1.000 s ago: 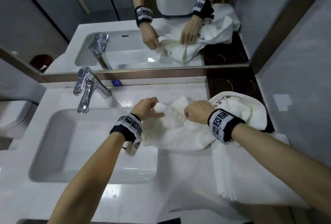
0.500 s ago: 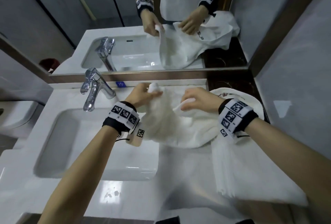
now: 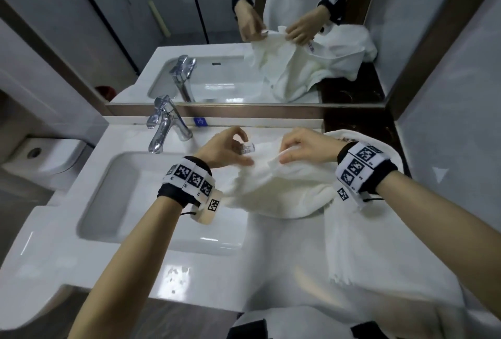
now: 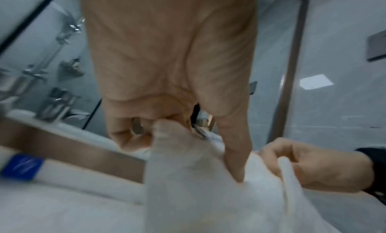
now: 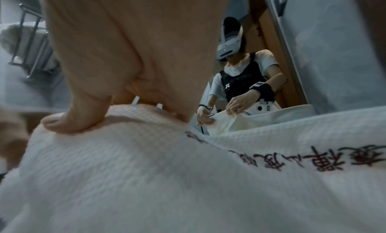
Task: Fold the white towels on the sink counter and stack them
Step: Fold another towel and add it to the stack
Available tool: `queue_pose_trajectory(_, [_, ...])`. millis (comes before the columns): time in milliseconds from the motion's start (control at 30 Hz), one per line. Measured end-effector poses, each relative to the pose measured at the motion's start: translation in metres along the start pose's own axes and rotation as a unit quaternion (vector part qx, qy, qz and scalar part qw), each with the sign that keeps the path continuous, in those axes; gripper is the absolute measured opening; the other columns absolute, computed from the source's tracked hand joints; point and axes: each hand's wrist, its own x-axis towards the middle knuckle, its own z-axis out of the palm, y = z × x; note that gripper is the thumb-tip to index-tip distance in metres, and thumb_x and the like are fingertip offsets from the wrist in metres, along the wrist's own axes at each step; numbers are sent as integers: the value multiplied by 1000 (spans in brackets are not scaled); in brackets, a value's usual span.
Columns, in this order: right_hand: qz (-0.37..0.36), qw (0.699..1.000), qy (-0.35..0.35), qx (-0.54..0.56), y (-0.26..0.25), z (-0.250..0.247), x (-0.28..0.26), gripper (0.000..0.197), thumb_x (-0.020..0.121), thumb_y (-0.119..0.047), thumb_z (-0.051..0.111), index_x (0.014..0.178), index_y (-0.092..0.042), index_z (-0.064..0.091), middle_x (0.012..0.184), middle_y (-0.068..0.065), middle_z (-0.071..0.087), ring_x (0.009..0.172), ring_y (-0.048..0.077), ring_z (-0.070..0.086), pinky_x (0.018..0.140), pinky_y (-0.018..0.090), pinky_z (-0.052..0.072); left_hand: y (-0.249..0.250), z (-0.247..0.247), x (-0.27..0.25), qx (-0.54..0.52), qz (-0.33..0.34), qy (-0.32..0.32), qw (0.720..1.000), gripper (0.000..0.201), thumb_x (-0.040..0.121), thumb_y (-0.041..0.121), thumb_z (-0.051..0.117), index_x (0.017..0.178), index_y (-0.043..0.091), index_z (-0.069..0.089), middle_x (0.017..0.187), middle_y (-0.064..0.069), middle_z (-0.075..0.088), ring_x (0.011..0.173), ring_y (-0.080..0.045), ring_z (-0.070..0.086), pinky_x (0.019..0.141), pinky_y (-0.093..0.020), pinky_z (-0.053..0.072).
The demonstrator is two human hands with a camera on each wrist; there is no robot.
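A crumpled white towel (image 3: 282,192) lies on the counter right of the basin, its far edge lifted. My left hand (image 3: 230,148) pinches the towel's corner beside its small label, and my right hand (image 3: 301,146) pinches the same edge a short way to the right. In the left wrist view the towel (image 4: 198,195) hangs from my curled fingers (image 4: 133,137). The right wrist view shows my thumb (image 5: 79,114) pressed onto the towel (image 5: 167,178), which carries dark embroidered characters. A second white towel (image 3: 379,257) lies flat at the front right.
The white basin (image 3: 113,203) and chrome faucet (image 3: 165,127) sit to the left. A mirror (image 3: 244,40) runs along the back. Dark wood counter (image 3: 352,121) lies at the back right, with a grey wall on the right. A toilet stands at the far left.
Both hands lifted the towel's edge off the counter and moved toward the mirror. They now pinch the edge further apart, and the label shows at my left fingers.
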Motion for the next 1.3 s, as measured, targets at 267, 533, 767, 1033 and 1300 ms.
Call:
queue_pose_trajectory(267, [68, 986, 146, 33, 14, -6, -26, 10, 83, -24, 69, 86, -14, 69, 106, -2, 48, 96, 8, 49, 87, 22, 33, -15, 25, -20, -170, 62, 139, 974, 18, 84, 16, 68, 75, 7, 55, 74, -12, 52, 70, -21, 49, 65, -36, 44])
queue_pose_trajectory(533, [-19, 984, 75, 162, -23, 15, -33, 10, 88, -17, 64, 81, -22, 69, 76, -18, 67, 75, -11, 58, 74, 6, 42, 7, 74, -26, -232, 66, 204, 949, 17, 89, 11, 61, 89, -6, 61, 81, -24, 66, 71, -25, 59, 67, -45, 51])
queue_pose_trajectory(767, [-7, 975, 108, 193, -23, 19, -32, 22, 90, -23, 61, 89, -2, 70, 87, 8, 70, 77, 0, 59, 74, 8, 44, 20, 84, -38, -330, 76, 202, 919, 8, 92, 6, 56, 88, -1, 57, 79, -19, 58, 71, -26, 52, 60, -32, 45])
queue_pose_trajectory(1033, [47, 973, 164, 156, -21, 21, -30, 21, 85, -32, 67, 77, -13, 72, 75, -9, 66, 73, -2, 58, 70, 7, 43, 22, 87, -49, -338, 94, 164, 922, 21, 96, 12, 50, 103, -2, 63, 87, -15, 65, 81, -23, 60, 74, -29, 52])
queue_pose_trajectory(1300, [78, 968, 194, 140, -30, 28, -27, 23, 83, -36, 68, 77, -13, 70, 81, -4, 69, 79, 3, 60, 73, 18, 43, 20, 92, -51, -263, 105, 195, 939, 18, 93, 23, 56, 80, 13, 64, 68, 4, 59, 63, -4, 54, 60, -16, 44])
